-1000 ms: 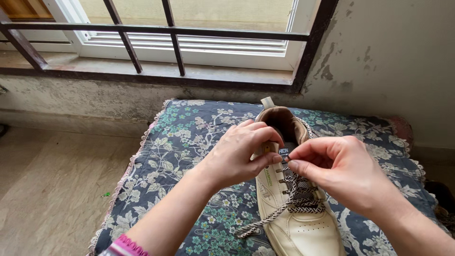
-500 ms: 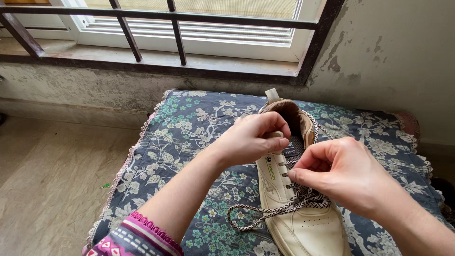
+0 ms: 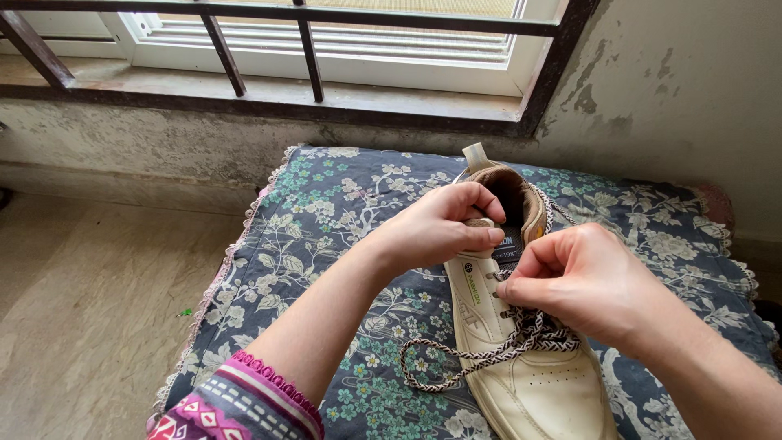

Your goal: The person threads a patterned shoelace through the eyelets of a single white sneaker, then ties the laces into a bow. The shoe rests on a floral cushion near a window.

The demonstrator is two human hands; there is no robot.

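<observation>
My left hand (image 3: 436, 228) pinches shoe (image 3: 521, 358) collar, frame centre. Right hand (image 3: 582, 281) closed on lace (image 3: 464, 367) at eyelets. Keep collar steady; draw lace evenly, no twists.

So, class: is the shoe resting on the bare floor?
No, the shoe lies on a floral cloth covering a low cushion.

Left hand (image 3: 436, 228) curled, fingers bent inward, thumb pressed against the index finger in a pinch, forearm running down-left to a pink patterned fabric sleeve cuff (image 3: 236, 403). Right hand (image 3: 582, 281) loosely fisted, knuckles up, thumb and index fingertip pinched at its left edge, wrist leading off to the lower right.
</observation>
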